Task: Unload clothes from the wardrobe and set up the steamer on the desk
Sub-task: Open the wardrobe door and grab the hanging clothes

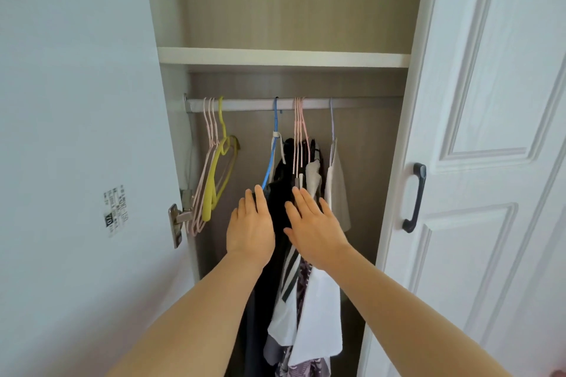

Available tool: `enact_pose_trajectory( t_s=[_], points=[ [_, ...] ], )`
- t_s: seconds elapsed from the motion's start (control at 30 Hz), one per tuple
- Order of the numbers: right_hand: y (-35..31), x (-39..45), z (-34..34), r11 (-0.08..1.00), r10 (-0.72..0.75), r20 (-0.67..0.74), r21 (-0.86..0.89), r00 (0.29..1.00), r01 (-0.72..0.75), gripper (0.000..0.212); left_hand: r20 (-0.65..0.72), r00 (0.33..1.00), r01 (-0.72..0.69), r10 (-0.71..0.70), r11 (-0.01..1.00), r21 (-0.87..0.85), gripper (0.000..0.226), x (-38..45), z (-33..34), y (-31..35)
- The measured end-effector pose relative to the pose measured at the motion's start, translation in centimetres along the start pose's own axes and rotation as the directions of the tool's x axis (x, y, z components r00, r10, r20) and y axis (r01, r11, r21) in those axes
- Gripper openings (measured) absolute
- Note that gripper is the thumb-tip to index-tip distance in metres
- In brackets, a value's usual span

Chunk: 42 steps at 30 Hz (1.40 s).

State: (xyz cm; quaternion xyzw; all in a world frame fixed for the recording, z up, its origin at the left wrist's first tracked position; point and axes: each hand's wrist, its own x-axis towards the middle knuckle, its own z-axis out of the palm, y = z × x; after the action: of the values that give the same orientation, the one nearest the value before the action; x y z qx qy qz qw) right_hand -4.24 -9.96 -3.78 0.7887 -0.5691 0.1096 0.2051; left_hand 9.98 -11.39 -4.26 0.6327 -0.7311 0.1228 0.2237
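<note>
The open wardrobe holds a rail (251, 103) with several hung clothes: a black garment (277, 211), a white garment (320, 312), a grey-beige top (337, 190) and a patterned piece low down (303, 369). They hang from blue (271, 162), pink (298, 135) and lilac (331, 119) hangers. My left hand (251, 228) is flat and open at the left side of the black garment. My right hand (315, 231) is open with fingers spread, in front of the middle clothes. Neither hand holds anything. No steamer or desk is in view.
Empty pink and yellow hangers (216, 174) hang at the rail's left end. A white shelf (284, 57) runs above the rail. The left door (76, 162) with a sticker and hinge, and the right door with a dark handle (415, 197), flank the opening.
</note>
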Motion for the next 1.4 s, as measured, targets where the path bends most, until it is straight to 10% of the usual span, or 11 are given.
enact_pose_trajectory(
  t_s=[0.27, 0.47, 0.7, 0.83, 0.93, 1.2, 1.4],
  points=[
    [3.4, -0.6, -0.8, 0.990, 0.128, -0.074, -0.043, 0.989, -0.131, 0.042, -0.033, 0.978, -0.206, 0.204, 0.971, -0.119, 0.071, 3.8, -0.4, 3.7],
    [3.3, 2.5, -2.1, 0.973, 0.229, -0.158, -0.001, 0.960, -0.232, 0.052, 0.053, 0.997, -0.020, 0.049, 0.897, -0.442, 0.065, 7.4, -1.1, 5.1],
    [3.3, 6.5, -3.5, 0.943, 0.323, -0.116, -0.050, 0.939, -0.330, 0.036, 0.124, 0.967, 0.238, -0.222, 0.620, -0.748, 0.018, 13.2, -1.6, 4.7],
    [3.5, 8.5, -3.1, 0.947, 0.322, -0.118, 0.024, 0.939, -0.322, 0.031, 0.440, 0.845, 0.474, -0.302, 0.046, -0.879, 0.016, 17.0, -2.3, 3.9],
    [3.9, 9.8, -3.4, 0.914, 0.383, -0.080, 0.175, 0.920, -0.365, 0.010, 0.549, 0.797, 0.531, -0.253, -0.142, -0.836, 0.024, 17.4, -2.9, 3.8],
    [3.7, 12.7, -4.8, 0.730, 0.520, 0.029, 0.504, 0.854, -0.462, 0.010, 0.559, 0.808, 0.482, -0.187, -0.336, -0.809, 0.014, 17.1, -2.5, 3.3],
    [2.1, 13.2, -4.5, 0.692, 0.534, 0.030, 0.558, 0.845, -0.457, 0.018, 0.523, 0.823, 0.455, -0.222, -0.294, -0.840, 0.020, 17.5, -1.9, 2.4]
  ],
)
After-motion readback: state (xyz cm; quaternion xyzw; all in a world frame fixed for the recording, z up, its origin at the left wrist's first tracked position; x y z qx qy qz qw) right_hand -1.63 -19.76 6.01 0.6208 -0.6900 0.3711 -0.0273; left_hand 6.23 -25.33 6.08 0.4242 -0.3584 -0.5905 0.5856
